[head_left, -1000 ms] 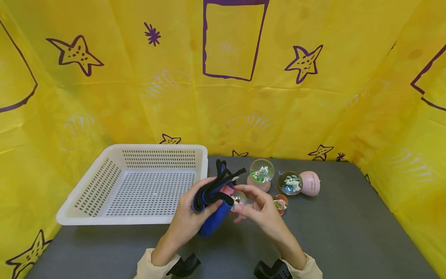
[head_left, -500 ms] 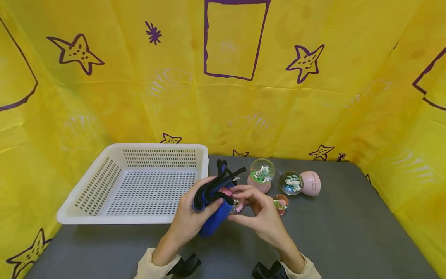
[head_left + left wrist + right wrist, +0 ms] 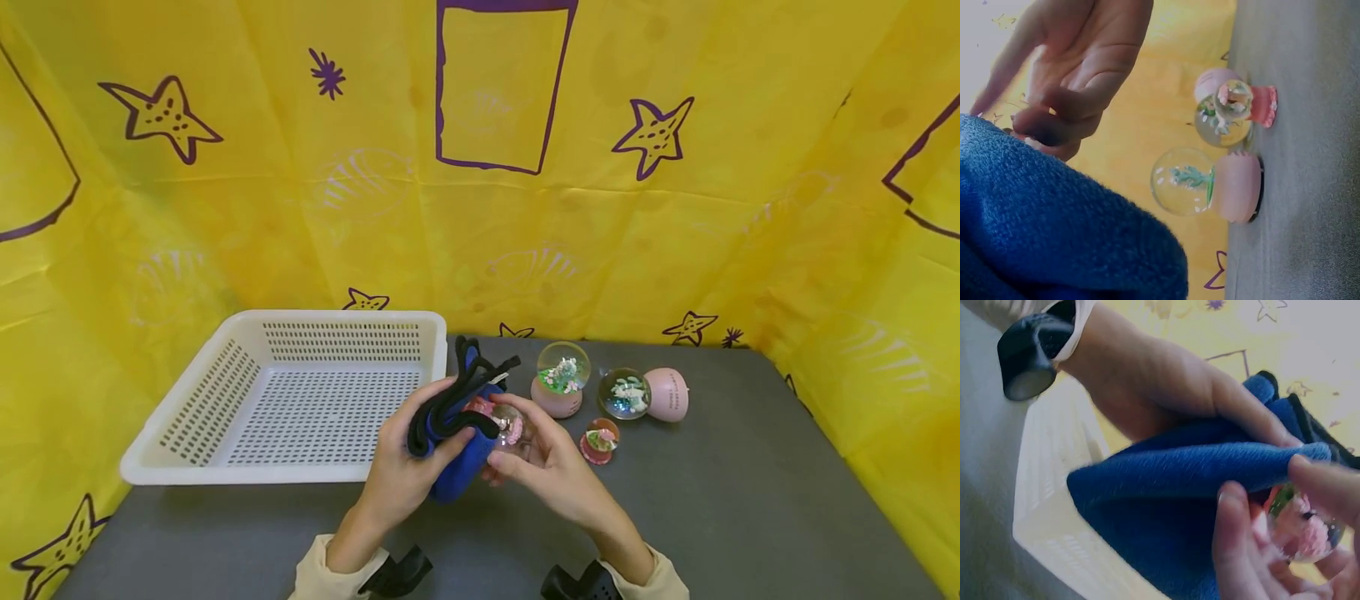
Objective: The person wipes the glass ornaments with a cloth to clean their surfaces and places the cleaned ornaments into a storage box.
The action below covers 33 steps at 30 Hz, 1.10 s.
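My left hand (image 3: 412, 450) grips a folded blue cloth (image 3: 461, 475) with black edging, fluffy in the left wrist view. My right hand (image 3: 555, 462) holds a small snow globe (image 3: 510, 425) by its clear ball, thumb and fingers on either side. Its pink base lies against the cloth beside my left hand, partly covered by the folds. In the right wrist view pink figures and some green show inside the globe (image 3: 1310, 531). A smaller snow globe with a red-pink base (image 3: 599, 442) stands on the table just beyond my right hand.
A white perforated plastic basket (image 3: 133, 462) stands at the left. Behind my right hand is an upright snow globe on a pink base (image 3: 558, 404); another snow globe (image 3: 667, 394) lies on its side to its right. Yellow patterned fabric (image 3: 480, 217) surrounds the grey table (image 3: 750, 500).
The held snow globe has been turned, so pink figures now show in its ball. My right fingers have shifted around it, uncovering more of the small globe behind. The cloth has moved slightly left.
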### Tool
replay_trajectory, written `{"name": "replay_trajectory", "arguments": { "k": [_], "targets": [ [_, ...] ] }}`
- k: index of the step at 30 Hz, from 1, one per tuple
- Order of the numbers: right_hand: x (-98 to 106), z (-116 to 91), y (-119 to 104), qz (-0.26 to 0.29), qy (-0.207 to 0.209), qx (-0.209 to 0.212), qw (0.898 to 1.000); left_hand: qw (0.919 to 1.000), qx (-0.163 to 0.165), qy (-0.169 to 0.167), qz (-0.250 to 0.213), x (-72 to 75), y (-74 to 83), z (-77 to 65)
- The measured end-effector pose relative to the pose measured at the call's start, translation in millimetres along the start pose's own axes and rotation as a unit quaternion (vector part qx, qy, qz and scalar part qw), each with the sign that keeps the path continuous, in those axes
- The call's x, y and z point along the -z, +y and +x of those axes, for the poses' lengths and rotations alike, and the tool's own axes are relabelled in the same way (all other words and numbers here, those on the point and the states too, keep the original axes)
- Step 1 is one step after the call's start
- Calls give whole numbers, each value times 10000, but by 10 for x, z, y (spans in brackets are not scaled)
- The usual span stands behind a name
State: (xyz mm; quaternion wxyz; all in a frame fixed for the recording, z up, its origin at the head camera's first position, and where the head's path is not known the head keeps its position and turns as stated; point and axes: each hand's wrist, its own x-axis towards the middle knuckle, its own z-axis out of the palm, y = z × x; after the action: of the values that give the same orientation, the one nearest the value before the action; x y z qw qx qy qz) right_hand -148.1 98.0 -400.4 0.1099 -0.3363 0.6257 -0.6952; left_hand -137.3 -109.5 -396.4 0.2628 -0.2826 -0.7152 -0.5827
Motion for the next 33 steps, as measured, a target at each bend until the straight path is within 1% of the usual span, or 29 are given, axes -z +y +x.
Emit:
{"name": "replay_trajectory", "arguments": {
  "k": [3, 5, 9, 12, 16, 20, 24, 29, 33],
  "targets": [
    [3, -9, -18, 121, 83, -20, 9999, 10000, -17, 35, -12, -1, -2, -4],
    [5, -14, -29, 99, 183, 6, 9998, 10000, -33, 37, -21, 1, -4, -6],
    [-8, -22, -38, 64, 309, 20, 9995, 9999, 26, 35, -115, 6, -3, -13],
    [-16, -25, -49, -30, 481, 37, 9988, 9999, 62, 4, -157, 10, -6, -9],
    [4, -40, -63, -300, 753, 362, 9961, 9997, 65, -141, -200, 15, -5, -1],
    [16, -40, -45, -421, 710, 871, 9928, 9993, 178, -243, -223, 12, 11, -2],
    [2, -25, -17, -450, 702, 998, 9915, 9990, 342, -225, -165, 5, 10, -11],
    [-3, -16, -10, -560, 874, 989, 9897, 9985, 477, -233, -128, 10, 20, -15],
    [-14, -20, -5, -1015, 1077, 1048, 9834, 9982, 536, -243, -117, 10, 25, -14]
  ]
}}
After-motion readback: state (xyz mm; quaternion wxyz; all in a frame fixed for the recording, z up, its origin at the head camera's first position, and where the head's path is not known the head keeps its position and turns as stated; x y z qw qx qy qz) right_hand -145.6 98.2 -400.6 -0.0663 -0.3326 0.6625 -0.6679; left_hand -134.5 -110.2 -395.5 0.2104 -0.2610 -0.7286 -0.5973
